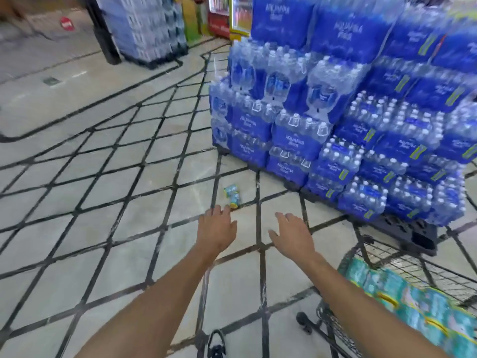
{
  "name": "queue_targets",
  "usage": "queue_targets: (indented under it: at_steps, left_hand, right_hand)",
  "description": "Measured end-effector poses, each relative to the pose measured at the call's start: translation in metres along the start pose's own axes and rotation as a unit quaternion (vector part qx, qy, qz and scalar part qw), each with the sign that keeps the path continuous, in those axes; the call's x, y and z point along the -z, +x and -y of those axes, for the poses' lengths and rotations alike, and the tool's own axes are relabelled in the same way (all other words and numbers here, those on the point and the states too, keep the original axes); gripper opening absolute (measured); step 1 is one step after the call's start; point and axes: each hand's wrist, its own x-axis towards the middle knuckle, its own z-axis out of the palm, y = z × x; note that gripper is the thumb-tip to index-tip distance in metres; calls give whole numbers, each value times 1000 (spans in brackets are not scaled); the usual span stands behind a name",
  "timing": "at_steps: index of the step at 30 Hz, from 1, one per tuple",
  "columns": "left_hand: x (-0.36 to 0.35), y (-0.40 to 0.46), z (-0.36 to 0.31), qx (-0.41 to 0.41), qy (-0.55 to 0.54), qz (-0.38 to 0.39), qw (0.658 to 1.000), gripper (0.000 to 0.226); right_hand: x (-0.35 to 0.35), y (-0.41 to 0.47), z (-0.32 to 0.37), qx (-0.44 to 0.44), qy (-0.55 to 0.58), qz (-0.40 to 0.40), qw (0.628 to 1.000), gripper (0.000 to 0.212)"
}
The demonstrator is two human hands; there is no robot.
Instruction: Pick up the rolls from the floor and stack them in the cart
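— Where are your hands?

— Both reach out ahead of you over the tiled floor (103,228). Your left hand (216,229) is spread flat, palm down, fingers loose and holding nothing. Your right hand (293,235) is the same: fingers splayed, nothing in it.

— And the roll?

— One roll pack (232,197), teal with yellow ends, lies on the floor just beyond your left fingertips, close to them but apart as far as the blur lets you tell. It sits near the foot of the stacked blue water bottle cases (348,112) on their dark pallet (402,228).

— What about the cart?

— The wire cart (366,257) stands at your lower right, beside your right forearm. Teal roll packs (413,303) already lie side by side in its basket. One cart wheel (304,322) rests on the floor below the basket.
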Motion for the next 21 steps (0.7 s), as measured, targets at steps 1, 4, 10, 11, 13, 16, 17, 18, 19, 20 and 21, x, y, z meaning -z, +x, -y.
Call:
queue_targets:
  at_steps: [1, 4, 10, 11, 13, 16, 17, 18, 19, 20, 21]
  left_hand:
    - [2, 8, 18, 1, -1, 2, 1000, 45]
    - [7, 33, 58, 13, -9, -1, 1000, 43]
    - [0, 99, 91, -3, -5, 1, 1000, 42]
    - [-3, 112, 93, -4, -5, 4, 1000, 42]
    - [-11, 141, 97, -6, -3, 13, 1000, 41]
    - [-27, 192, 100, -11, 5, 38, 999, 41]
    - [-34, 212, 101, -13, 7, 50, 999, 42]
    - [-40, 235, 102, -15, 8, 62, 998, 42]
    - [-46, 259, 101, -16, 9, 76, 997, 42]
    - [-53, 284, 100, -14, 12, 89, 996, 42]
    - [-60, 308, 100, -8, 12, 101, 995, 42]
  right_hand:
    - [-5, 11, 14, 0, 2, 4, 1000, 59]
    - [-15, 39, 47, -5, 10, 17, 1000, 59]
    - [-32, 95, 67, -22, 9, 47, 999, 60]
    - [-36, 108, 66, -26, 10, 51, 998, 61]
    - [-45, 135, 63, -30, 15, 63, 997, 61]
    - [-58, 187, 55, -52, 43, 81, 995, 60]
    - [-63, 207, 53, -62, 56, 84, 993, 60]
    - [-68, 229, 50, -74, 71, 88, 991, 60]
    - [-74, 253, 47, -87, 90, 93, 988, 60]
    - [-81, 277, 43, -101, 110, 102, 983, 61]
    - [-87, 302, 40, -119, 130, 114, 978, 62]
